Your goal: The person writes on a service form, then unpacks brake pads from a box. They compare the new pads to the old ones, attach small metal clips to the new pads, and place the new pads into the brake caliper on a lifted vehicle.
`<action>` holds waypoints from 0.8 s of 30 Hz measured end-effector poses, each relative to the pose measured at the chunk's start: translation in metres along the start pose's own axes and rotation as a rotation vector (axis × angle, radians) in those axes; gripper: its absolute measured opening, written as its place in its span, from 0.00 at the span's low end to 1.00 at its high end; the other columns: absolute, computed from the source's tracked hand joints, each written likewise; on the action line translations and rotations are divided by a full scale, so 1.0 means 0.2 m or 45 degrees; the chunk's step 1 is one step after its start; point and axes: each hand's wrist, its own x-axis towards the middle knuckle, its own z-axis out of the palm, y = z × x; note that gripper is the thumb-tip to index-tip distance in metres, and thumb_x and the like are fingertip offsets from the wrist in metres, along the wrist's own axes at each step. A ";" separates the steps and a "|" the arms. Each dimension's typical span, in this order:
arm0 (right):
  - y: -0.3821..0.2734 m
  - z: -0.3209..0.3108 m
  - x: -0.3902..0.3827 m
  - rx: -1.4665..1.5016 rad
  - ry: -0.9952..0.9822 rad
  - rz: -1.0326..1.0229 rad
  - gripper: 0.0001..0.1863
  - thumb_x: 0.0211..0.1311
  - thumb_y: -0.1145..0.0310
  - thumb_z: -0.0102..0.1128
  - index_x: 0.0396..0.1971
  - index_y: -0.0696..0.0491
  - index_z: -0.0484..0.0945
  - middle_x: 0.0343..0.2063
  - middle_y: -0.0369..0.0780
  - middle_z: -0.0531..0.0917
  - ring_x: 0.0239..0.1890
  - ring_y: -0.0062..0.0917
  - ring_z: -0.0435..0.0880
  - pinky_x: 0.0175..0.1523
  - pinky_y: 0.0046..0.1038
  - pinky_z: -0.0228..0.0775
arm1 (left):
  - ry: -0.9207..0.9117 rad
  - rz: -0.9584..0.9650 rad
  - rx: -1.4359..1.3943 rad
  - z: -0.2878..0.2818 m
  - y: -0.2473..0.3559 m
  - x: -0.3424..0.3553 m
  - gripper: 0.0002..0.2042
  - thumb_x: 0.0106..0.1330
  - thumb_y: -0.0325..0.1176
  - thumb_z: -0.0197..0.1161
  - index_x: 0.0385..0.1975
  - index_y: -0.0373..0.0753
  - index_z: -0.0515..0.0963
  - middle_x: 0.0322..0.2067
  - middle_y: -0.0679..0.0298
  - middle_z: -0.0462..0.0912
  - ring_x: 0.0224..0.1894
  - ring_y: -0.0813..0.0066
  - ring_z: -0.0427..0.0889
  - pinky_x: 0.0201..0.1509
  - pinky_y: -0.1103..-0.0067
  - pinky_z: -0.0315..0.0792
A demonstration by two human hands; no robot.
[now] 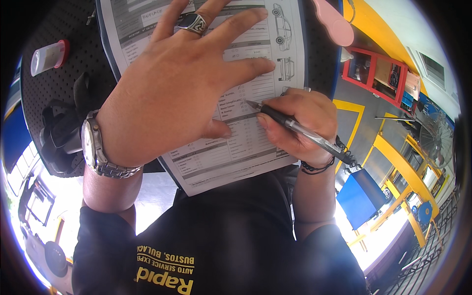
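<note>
One form, across the desk's near edge, under our left hand, fingers spread. One pen, pinched in our right hand. Step, we judge: marking; next mark calls for steadiness.

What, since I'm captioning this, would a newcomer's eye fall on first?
The left hand, spread over the printed form at upper centre, dominates. To its right, the right hand holds a pen. Farther off, at right, a bright yellow frame stands out.
</note>
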 end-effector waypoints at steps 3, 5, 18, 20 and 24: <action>0.00 0.00 0.00 -0.011 -0.003 -0.005 0.12 0.49 0.67 0.77 0.27 0.54 0.81 0.20 0.38 0.82 0.19 0.32 0.82 0.24 0.29 0.70 | -0.009 0.001 0.006 0.00 0.00 0.00 0.38 0.54 0.59 0.73 0.67 0.58 0.73 0.75 0.50 0.55 0.78 0.38 0.44 0.77 0.39 0.39; 0.00 0.00 0.00 -0.013 -0.005 -0.007 0.12 0.49 0.67 0.77 0.27 0.54 0.81 0.19 0.38 0.82 0.18 0.32 0.82 0.24 0.29 0.71 | -0.017 0.004 0.005 0.00 0.00 0.00 0.38 0.54 0.59 0.73 0.67 0.58 0.73 0.75 0.50 0.55 0.78 0.38 0.44 0.77 0.39 0.39; -0.01 0.01 0.00 -0.031 0.000 -0.007 0.11 0.50 0.67 0.77 0.27 0.53 0.81 0.19 0.38 0.82 0.19 0.31 0.82 0.24 0.29 0.71 | -0.178 0.024 0.017 -0.04 0.00 0.01 0.37 0.55 0.59 0.72 0.67 0.59 0.73 0.75 0.50 0.56 0.78 0.38 0.44 0.77 0.39 0.39; -0.01 0.01 0.00 -0.038 0.002 -0.012 0.11 0.50 0.67 0.76 0.27 0.53 0.81 0.19 0.38 0.82 0.19 0.31 0.82 0.24 0.29 0.71 | -0.210 0.028 0.022 -0.04 0.01 0.01 0.37 0.55 0.59 0.72 0.67 0.59 0.73 0.75 0.50 0.56 0.78 0.38 0.44 0.77 0.38 0.39; -0.01 0.00 0.00 -0.047 0.002 -0.009 0.11 0.50 0.67 0.76 0.27 0.53 0.81 0.19 0.38 0.82 0.19 0.31 0.82 0.24 0.29 0.71 | -0.271 0.035 0.028 -0.05 0.00 0.01 0.37 0.55 0.59 0.72 0.67 0.59 0.73 0.75 0.50 0.56 0.78 0.38 0.44 0.77 0.38 0.39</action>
